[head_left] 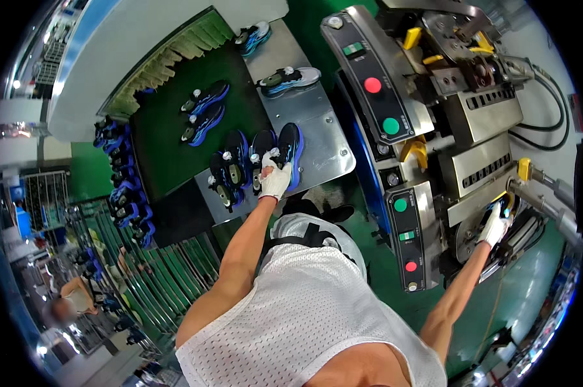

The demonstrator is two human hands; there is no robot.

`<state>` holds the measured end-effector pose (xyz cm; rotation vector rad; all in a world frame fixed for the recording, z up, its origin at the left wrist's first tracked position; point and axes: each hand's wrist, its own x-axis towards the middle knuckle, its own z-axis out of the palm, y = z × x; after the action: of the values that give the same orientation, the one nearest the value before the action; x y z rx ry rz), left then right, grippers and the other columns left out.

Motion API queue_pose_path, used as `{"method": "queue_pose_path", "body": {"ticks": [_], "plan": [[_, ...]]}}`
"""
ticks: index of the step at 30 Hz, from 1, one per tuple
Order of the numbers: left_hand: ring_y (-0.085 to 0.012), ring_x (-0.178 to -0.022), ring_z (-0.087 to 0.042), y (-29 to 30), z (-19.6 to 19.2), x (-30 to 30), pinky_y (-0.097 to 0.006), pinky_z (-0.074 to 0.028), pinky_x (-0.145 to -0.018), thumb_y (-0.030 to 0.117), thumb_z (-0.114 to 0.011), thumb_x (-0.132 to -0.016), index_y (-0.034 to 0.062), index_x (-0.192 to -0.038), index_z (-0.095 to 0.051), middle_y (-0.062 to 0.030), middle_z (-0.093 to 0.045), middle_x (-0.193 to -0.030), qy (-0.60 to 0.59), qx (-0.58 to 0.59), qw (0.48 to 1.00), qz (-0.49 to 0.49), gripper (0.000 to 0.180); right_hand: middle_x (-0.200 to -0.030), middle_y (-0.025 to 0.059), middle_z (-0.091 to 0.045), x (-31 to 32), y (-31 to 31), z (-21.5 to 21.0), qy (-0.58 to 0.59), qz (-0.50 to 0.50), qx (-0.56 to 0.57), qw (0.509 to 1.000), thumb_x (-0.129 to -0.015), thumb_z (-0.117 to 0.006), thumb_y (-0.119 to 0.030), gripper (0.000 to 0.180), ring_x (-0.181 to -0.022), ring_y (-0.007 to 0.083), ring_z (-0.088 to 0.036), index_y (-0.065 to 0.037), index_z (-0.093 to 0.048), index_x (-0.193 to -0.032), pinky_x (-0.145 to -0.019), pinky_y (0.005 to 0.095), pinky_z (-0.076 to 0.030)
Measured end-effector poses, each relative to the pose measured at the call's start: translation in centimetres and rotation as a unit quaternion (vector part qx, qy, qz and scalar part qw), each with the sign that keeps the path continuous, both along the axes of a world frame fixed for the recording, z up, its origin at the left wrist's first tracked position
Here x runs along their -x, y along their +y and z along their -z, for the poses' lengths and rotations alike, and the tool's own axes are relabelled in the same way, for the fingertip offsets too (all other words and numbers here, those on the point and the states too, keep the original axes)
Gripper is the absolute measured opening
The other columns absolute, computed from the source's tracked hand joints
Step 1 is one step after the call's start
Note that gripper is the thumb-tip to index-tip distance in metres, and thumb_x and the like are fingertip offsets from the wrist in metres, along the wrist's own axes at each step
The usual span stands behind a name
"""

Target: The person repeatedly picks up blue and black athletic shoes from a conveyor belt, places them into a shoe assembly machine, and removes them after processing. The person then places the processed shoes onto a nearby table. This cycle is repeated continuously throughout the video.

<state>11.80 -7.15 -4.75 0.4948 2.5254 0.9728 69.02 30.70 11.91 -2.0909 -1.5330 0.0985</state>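
My left hand (275, 180), in a white glove with bare fingertips, is closed at the heel end of a black sneaker (292, 145) with a blue-purple sole. That sneaker stands at the right end of a row on the metal table (323, 145). Close beside it are more black sneakers (238, 155) with metal and olive pieces set in their openings. Far to the right, my gloved right hand (495, 227) reaches into the machine's lower station. Its fingers are round the end of a dark sneaker (499, 204) with blue on it, mostly hidden by the hand and the machine.
The machine (485, 122) has control panels with red and green buttons, yellow clamps and hoses. Two sneakers (205, 97) lie on a green conveyor (169, 148) under a fringed opening. Pale-soled sneakers (291, 80) sit farther back. A shoe rack (127, 187) stands left; another person (78, 300) is beyond.
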Motion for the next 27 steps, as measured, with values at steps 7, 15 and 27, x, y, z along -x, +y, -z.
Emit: {"method": "queue_pose_path", "body": {"ticks": [7,15,27], "plan": [[-0.044,-0.114,-0.058,2.5,5.5,-2.5,-0.049,-0.046,-0.098,0.022,-0.075,-0.084,0.0001,-0.132,-0.047,-0.0253,-0.057,-0.125,0.087,-0.078,0.991,0.06,0.06,-0.157,0.0285,-0.036,22.7,-17.8,2.0,-0.123,-0.322,-0.058,0.937,-0.094,-0.068,-0.029,0.076,-0.145,0.0383,-0.038,0.006,-0.033,-0.153,-0.12,0.0443,-0.029],[-0.0381,-0.121,-0.059,-1.9,-9.1,10.4,-0.044,-0.046,-0.106,0.016,-0.077,-0.085,0.0008,-0.125,-0.062,-0.0197,-0.062,-0.127,0.081,-0.227,0.942,0.234,0.045,-0.16,0.0262,-0.027,27.3,-21.3,2.5,-0.343,-0.21,0.287,0.87,-0.073,-0.086,-0.037,0.112,-0.148,0.042,-0.028,0.006,-0.023,-0.155,-0.121,0.0478,-0.025],[-0.0394,-0.116,-0.06,-6.6,3.2,35.0,-0.056,-0.044,-0.096,0.033,-0.084,-0.073,0.0077,-0.122,-0.056,-0.0184,-0.061,-0.126,0.082,0.162,0.957,0.225,0.062,-0.153,0.0249,-0.044,27.3,-31.4,6.0,0.027,-0.23,0.315,0.921,-0.087,-0.073,-0.011,0.075,-0.142,0.0338,-0.045,0.005,-0.037,-0.151,-0.119,0.0395,-0.034]]}}
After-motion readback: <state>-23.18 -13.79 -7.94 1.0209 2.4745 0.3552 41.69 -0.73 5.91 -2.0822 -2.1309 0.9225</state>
